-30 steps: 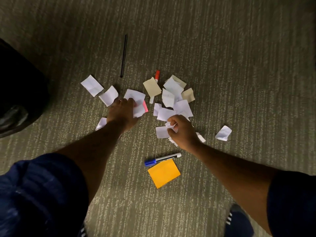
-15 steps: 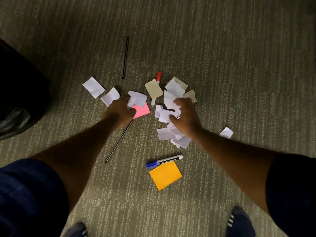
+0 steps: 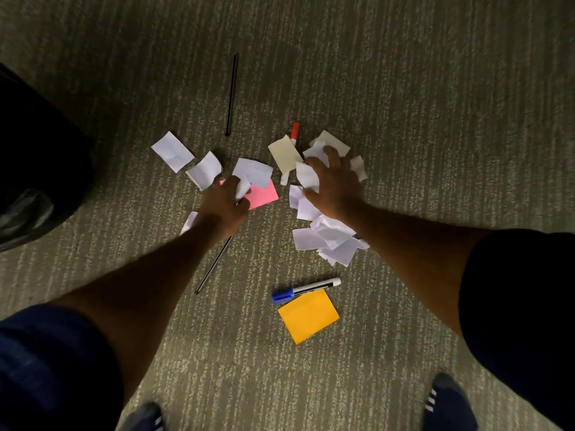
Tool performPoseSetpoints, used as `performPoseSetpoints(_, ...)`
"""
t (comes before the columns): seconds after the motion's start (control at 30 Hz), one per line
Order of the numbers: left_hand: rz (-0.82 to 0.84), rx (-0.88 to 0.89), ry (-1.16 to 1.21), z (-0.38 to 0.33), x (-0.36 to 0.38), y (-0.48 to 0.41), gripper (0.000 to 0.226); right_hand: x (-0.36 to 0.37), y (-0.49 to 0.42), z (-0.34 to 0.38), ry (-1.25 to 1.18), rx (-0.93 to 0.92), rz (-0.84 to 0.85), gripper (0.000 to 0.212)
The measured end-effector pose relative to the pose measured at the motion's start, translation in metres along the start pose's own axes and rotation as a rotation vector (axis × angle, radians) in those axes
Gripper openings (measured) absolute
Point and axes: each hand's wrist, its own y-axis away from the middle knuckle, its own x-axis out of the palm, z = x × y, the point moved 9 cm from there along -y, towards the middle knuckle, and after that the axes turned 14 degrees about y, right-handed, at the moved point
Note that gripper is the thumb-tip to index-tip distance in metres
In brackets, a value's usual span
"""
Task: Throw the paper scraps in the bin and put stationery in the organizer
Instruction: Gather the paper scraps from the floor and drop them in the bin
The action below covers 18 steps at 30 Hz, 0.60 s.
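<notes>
At the left fingertips (image 3: 225, 185) a white scrap (image 3: 242, 189) is being gripped: the left hand (image 3: 222, 206) is curling round it, and the fingers are covering most of the paper. Just beyond that grip, a bigger scrap (image 3: 253, 172) is lying over the top edge of a pink note (image 3: 264, 196), whose near corner is disappearing under the hand. Two more scraps (image 3: 203, 171) are lying just left of the fingers, apart from them, and another is peeking out from under the wrist.

The right hand (image 3: 334, 189) is spreading its fingers (image 3: 334, 157) wide over crumpled scraps and pressing on them; how many are lying beneath the palm cannot be told. A beige scrap (image 3: 283, 154) is lying just left of those fingers, covering the middle of a red marker (image 3: 295, 132). A pile (image 3: 329, 241) of white scraps is lying under the right wrist.

One pen (image 3: 231, 94) is lying well beyond both hands. A second pen (image 3: 213, 265) is running under the left forearm, its far end hidden. Nearer the person, a blue marker (image 3: 306, 289) is touching an orange note (image 3: 308, 315). The bin (image 3: 40, 157) is sitting far left, dark, cut off by the edge and hard to make out.
</notes>
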Motion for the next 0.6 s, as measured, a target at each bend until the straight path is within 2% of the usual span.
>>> performPoseSetpoints(0.07, 0.012, 0.016, -0.017, 0.0, 0.003, 0.004, 0.046, -0.002, 0.004, 0.004, -0.023, -0.017, -0.019, 0.051)
performPoseSetpoints(0.13, 0.001, 0.011, -0.001, 0.001, 0.003, 0.004, 0.048, -0.005, 0.007, 0.007, -0.051, -0.041, -0.028, 0.043)
performPoseSetpoints(0.43, -0.094, -0.042, 0.228, -0.012, -0.003, 0.008, 0.04, -0.04, 0.004, -0.012, -0.369, 0.083, -0.193, 0.026)
performPoseSetpoints(0.6, -0.103, -0.066, 0.344, -0.016, 0.002, 0.004, 0.024, -0.055, 0.004, -0.018, -0.503, 0.112, -0.239, 0.018)
